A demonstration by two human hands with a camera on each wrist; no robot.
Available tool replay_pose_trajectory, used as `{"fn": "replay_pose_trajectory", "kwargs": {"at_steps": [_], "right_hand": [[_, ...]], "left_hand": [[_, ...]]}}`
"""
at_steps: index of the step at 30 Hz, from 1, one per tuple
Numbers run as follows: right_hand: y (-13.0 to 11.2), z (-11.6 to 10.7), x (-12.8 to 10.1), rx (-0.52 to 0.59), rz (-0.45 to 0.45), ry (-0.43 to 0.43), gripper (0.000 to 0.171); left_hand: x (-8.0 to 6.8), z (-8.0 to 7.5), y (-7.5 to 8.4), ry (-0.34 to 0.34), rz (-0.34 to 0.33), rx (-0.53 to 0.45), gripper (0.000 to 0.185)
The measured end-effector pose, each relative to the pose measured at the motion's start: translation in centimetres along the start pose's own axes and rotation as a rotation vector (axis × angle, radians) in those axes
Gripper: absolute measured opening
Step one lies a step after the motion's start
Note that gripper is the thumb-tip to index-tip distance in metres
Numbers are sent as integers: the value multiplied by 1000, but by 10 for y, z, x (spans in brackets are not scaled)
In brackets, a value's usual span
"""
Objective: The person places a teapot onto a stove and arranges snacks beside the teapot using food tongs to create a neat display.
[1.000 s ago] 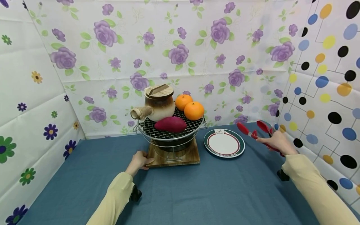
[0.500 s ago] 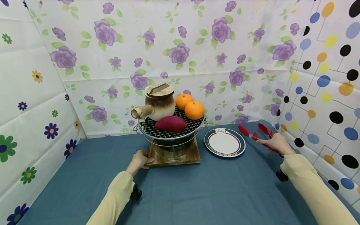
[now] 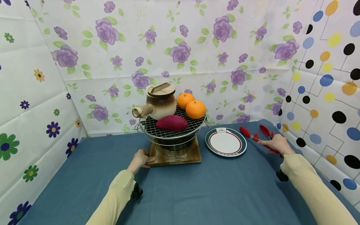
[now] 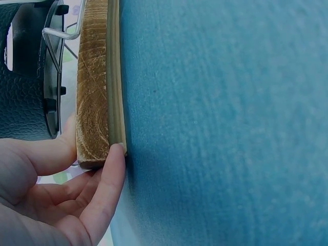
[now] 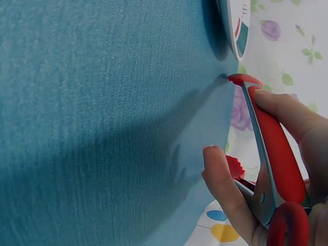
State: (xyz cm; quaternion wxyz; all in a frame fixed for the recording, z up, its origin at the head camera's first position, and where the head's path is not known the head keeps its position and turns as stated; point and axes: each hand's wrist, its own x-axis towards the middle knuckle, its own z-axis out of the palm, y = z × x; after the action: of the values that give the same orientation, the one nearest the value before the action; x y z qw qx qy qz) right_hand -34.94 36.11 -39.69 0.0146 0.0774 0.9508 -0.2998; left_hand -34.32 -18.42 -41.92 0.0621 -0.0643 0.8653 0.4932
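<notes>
My left hand point(image 3: 139, 160) grips the near left corner of a square wooden board point(image 3: 192, 155), thumb on top and fingertips at its side and lower edge. A round black stove point(image 3: 175, 144) stands on the board, with a wire grill rack point(image 3: 147, 128) over it. On the rack are a lidded clay pot point(image 3: 163, 107) with a side handle, a purple sweet potato point(image 3: 172, 123) and two oranges point(image 3: 195, 109) point(image 3: 185, 100). At the right, my right hand point(image 3: 277, 143) holds red tongs point(image 5: 279, 159), their arms spread and nothing between their tips.
A white plate point(image 3: 226, 142) with a green rim lies between the board and the tongs. Blue cloth point(image 3: 213, 193) covers the table. Patterned sheets point(image 3: 180, 75) stand close behind the stove and along both sides.
My right hand and the tongs have come slightly lower. My left hand keeps its grip on the board, and the view has shifted a little.
</notes>
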Motion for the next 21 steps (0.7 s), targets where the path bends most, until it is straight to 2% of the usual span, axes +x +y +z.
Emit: {"fn": "replay_pose_trajectory", "kwargs": {"at_steps": [8, 14, 21], "right_hand": [[1, 0, 0, -30, -12, -7, 54], [6, 4, 2, -55, -4, -6, 54], [9, 9, -1, -60, 18, -4, 55]], "left_hand": [[-1, -1, 1, 1, 1, 9, 31], [-1, -2, 3, -3, 5, 2, 37], [-2, -1, 2, -2, 19, 14, 18]]}}
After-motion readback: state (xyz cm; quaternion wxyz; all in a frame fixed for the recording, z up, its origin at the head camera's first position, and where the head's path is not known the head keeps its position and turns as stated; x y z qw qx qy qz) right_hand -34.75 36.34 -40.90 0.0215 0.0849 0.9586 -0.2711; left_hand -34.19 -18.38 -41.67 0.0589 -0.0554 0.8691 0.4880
